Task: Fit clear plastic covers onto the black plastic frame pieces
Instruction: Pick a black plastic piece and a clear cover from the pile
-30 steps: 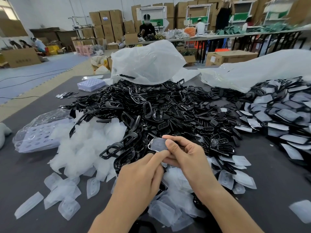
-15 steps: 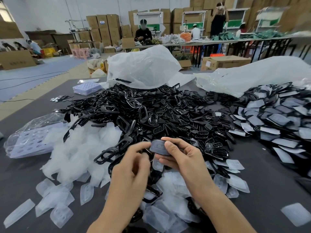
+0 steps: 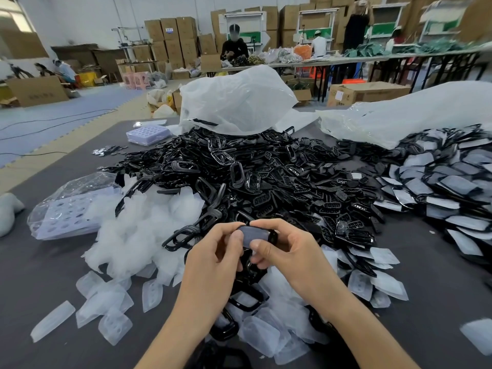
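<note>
In the lower middle of the frame, the left hand (image 3: 213, 259) and right hand (image 3: 288, 253) both pinch an oval black plastic frame piece (image 3: 273, 237) with a cloudy clear plastic cover (image 3: 251, 235) on it; I'd line up the edges, then thumb-press evenly round the rim.

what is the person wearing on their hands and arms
Nothing visible: the left hand and right hand are bare, with no gloves, rings or watch showing; both forearms are uncovered, no sleeves in view.
</note>
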Motion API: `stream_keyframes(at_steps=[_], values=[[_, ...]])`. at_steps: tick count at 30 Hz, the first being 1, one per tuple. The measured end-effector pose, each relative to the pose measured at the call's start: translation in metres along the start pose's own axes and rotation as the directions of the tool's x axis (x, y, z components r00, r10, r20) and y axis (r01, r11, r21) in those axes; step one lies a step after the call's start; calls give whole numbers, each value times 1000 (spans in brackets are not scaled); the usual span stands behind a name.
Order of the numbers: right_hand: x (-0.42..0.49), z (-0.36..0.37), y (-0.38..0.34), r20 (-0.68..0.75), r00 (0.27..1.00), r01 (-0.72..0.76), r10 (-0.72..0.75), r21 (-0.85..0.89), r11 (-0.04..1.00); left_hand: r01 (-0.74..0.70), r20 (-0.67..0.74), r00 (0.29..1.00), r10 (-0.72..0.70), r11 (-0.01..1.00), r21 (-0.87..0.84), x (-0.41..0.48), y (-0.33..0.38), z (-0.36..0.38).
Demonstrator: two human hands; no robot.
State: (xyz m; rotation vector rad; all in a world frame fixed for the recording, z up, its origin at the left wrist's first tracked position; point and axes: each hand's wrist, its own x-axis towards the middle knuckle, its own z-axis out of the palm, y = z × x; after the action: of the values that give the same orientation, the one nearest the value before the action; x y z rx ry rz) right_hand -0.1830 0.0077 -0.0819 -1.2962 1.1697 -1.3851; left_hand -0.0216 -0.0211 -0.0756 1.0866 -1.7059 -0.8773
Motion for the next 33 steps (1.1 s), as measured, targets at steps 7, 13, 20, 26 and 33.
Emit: stream_keyframes(at_steps=[7, 13, 20, 26, 33], values=[[-4, -15, -6, -11, 998, 47, -59, -465, 884, -51, 44, 998, 47, 994, 99, -2, 1, 1], [-2, -14, -9, -43, 999, -8, 0, -187, 982, -40, 0, 999, 40, 999, 36, 0, -1, 0], [1, -7, -7, -61, 995, -70, 78, 116, 991, -15, -8, 1000, 15, 999, -38, -2, 0, 4], [3, -8, -7, -65, 997, -40, 44, 56, 998, -21, -4, 1000, 20, 999, -30, 0, -1, 5], [-2, -8, -13, -22, 999, -41, 39, -108, 993, -53, -9, 999, 53, 998, 27, -1, -3, 2]])
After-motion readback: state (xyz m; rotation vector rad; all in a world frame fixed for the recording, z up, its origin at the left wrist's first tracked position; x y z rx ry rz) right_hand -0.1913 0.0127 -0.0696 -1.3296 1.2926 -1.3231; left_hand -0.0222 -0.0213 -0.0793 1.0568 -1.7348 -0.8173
